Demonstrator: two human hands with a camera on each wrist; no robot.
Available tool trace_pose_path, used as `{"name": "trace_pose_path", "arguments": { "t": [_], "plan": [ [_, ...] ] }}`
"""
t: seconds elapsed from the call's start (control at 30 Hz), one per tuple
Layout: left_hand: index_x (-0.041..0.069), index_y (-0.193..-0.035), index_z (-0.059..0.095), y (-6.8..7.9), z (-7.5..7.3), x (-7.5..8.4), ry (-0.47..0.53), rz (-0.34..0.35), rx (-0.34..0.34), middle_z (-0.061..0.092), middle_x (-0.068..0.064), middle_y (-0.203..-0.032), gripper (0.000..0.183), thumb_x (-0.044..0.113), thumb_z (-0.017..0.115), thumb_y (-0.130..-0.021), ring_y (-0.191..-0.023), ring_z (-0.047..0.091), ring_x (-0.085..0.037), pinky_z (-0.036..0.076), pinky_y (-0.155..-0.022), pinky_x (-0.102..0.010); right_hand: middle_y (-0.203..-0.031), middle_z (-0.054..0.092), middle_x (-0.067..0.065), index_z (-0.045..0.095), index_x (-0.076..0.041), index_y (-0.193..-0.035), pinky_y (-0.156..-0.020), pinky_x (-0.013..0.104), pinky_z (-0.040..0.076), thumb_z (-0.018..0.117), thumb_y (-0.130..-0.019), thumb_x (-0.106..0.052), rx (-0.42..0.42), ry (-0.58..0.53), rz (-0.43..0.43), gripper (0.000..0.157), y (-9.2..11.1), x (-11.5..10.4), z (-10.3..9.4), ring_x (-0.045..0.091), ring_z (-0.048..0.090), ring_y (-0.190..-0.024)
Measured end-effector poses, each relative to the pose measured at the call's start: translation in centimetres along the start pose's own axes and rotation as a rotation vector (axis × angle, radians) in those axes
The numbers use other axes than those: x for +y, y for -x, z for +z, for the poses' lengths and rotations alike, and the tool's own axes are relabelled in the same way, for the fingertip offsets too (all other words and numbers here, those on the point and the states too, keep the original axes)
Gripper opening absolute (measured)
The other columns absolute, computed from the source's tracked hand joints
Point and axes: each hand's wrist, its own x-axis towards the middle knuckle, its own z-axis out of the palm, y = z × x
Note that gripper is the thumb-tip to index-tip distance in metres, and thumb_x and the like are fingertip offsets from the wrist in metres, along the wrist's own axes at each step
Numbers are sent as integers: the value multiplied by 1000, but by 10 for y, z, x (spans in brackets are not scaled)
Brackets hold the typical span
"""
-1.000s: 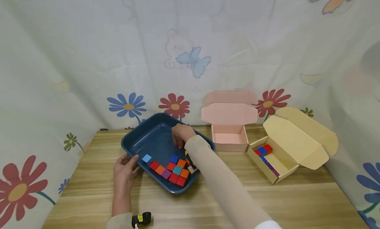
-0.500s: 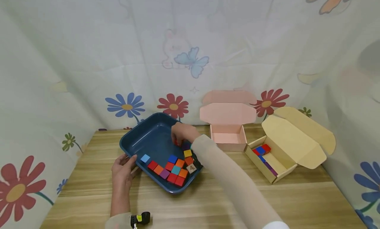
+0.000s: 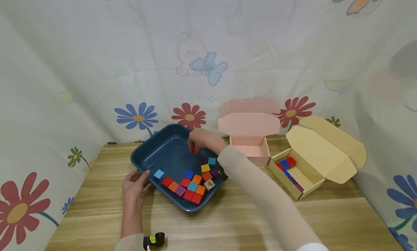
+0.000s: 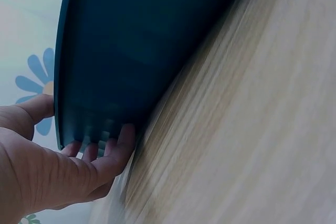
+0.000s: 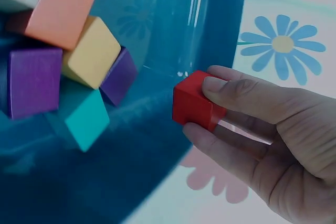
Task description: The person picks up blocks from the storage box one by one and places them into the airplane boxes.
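A dark blue rectangular tray (image 3: 169, 149) holds several coloured cubes, gathered toward its near and right sides. My left hand (image 3: 135, 189) grips the tray's left edge; in the left wrist view its thumb lies at the rim and its fingers reach beneath the tray wall (image 4: 121, 51). Between thumb and fingers of my right hand (image 3: 205, 139) a red cube (image 5: 191, 100) is pinched, held over the tray's far right part. Nearby in the tray lie a teal cube (image 5: 86, 119), a yellow cube (image 5: 92, 53), purple cubes and a wooden cube (image 3: 209, 184) marked 4.
A pink box (image 3: 249, 160) with its lid raised stands behind the tray to the right. Farther right, an opened yellow box (image 3: 312, 189) contains red, blue and purple blocks along its left side. A printed curtain (image 3: 260, 55) encloses the wooden table (image 3: 182, 233).
My right hand has lifted a little and drawn back toward the tray's far right rim with the red cube, uncovering teal and purple cubes. My left hand keeps its hold on the tray.
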Motion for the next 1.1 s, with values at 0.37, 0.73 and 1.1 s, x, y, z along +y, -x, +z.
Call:
{"name": "trace_pose_path", "arguments": {
  "t": [0.37, 0.73, 1.1],
  "plan": [
    [5, -158, 29, -1, -1, 4, -10, 10, 13, 42, -6, -126, 73, 13, 69, -97, -100, 62, -16, 59, -81, -35, -112, 74, 2, 79, -16, -114, -85, 27, 57, 74, -93, -8, 43, 142, -64, 22, 13, 9, -10, 18, 65, -98],
    [4, -157, 29, 0, -2, 4, -9, 16, 11, 43, -7, -126, 72, 12, 68, -97, -99, 62, -16, 59, -78, -33, -109, 74, 3, 78, -13, -111, -86, 28, 57, 76, -92, -9, 56, 206, -117, 20, 39, 21, -13, 20, 64, -97],
    [1, -157, 28, 8, 4, 4, -72, 56, 12, 40, -16, -138, 67, 19, 62, -102, -99, 59, -15, 57, -91, -40, -101, 73, 4, 78, -11, -100, -83, 31, 57, 77, -88, -3, 139, 247, -140, 15, 99, 52, -9, 20, 64, -90]
  ]
}}
